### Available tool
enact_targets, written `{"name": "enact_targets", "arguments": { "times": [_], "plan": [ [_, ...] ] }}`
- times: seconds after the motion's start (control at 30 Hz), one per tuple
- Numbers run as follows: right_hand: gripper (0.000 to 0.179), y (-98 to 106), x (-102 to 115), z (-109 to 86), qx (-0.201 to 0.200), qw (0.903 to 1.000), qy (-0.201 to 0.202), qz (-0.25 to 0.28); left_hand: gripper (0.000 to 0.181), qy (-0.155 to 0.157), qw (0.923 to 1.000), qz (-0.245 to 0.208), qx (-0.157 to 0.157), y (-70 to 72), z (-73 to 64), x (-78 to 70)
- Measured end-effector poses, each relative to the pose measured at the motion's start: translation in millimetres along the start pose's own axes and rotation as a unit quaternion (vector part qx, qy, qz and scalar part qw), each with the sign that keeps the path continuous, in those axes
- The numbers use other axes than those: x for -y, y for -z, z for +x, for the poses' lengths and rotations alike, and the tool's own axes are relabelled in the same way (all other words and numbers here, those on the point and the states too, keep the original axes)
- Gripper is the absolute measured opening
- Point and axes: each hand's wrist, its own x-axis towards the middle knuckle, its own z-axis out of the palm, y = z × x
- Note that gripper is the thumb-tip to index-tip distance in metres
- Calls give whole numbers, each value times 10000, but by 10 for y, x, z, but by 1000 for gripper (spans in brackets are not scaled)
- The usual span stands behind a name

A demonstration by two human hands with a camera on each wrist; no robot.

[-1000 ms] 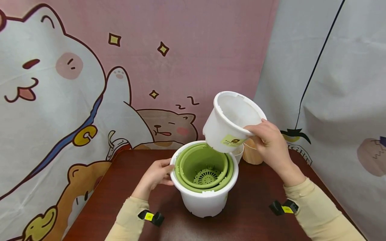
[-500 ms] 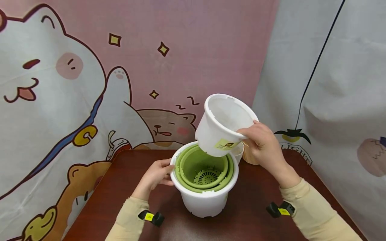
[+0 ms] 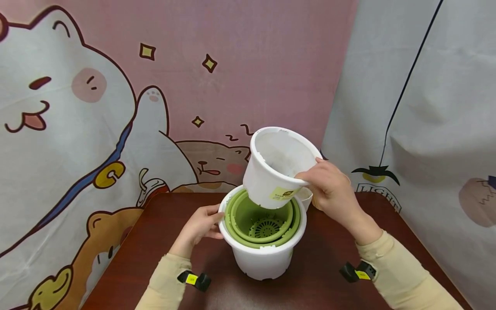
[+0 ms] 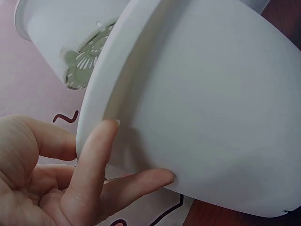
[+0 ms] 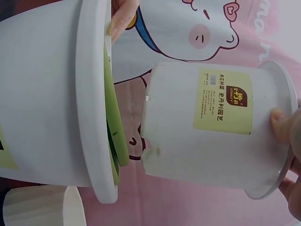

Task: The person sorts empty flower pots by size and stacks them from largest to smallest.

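A large white flowerpot [image 3: 261, 260] stands upright on the table, with green pots [image 3: 296, 224] nested inside it. The innermost green pot has a slotted base. My left hand [image 3: 203, 224] pinches the large pot's rim at its left side. In my right hand [image 3: 331, 191] is a smaller white flowerpot [image 3: 257, 178], gripped by its rim and tilted over the far part of the green pots. A yellow-green label [image 5: 223, 101] shows on the smaller pot in the right wrist view, where a gap separates its base from the green rims [image 5: 115, 127]. A green slotted base [image 4: 87, 66] shows under it in the left wrist view.
A white cup [image 3: 305, 196] stands behind the large pot, partly hidden by the smaller pot and my right hand. Dark red-brown table [image 3: 321, 267] surrounds the pots. A printed cloth backdrop [image 3: 271, 64] hangs behind the table's far edge.
My right hand has carried the smaller white pot left and slightly down, further over the green pots. The left hand and the large pot have stayed in place.
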Motion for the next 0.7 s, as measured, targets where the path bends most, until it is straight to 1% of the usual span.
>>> {"name": "enact_targets", "arguments": {
  "times": [0.13, 0.27, 0.3, 0.43, 0.7],
  "plan": [
    [31, -9, 20, 21, 73, 9995, 244, 168, 45, 15, 10000, -4, -20, -2, -4, 5],
    [14, -24, 37, 22, 263, 9986, 319, 318, 46, 14, 10000, 21, -17, 0, -5, 12],
    [14, -29, 40, 20, 315, 9985, 308, 331, 46, 24, 10000, 25, -16, 0, -3, 14],
    [31, -46, 49, 3, 496, 9979, 230, 357, 47, 64, 9999, 34, -70, -2, 8, 13],
    [31, -83, 59, -6, 756, 9957, 303, 436, 45, 48, 9999, 41, -97, -2, 19, 18]
  ]
}}
